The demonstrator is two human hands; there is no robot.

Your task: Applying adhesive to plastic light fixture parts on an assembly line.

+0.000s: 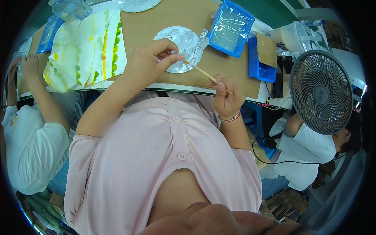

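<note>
Over the near part of a round whitish plate, my left hand pinches thumb and forefinger together. Whatever is between those fingertips is too small to make out. My right hand, at the table's front edge, grips a thin wooden stick. The stick slants up to the left, and its far tip is close to my left fingertips, over the plate. Clear, shiny pieces lie on the plate. A lumpy, transparent strand lies across its right rim.
White sheets with yellow and green patterns cover the table's left. A blue tray with clear film, a smaller blue box and a black fan are to the right. People sit on both sides; a co-worker's hand rests at far left.
</note>
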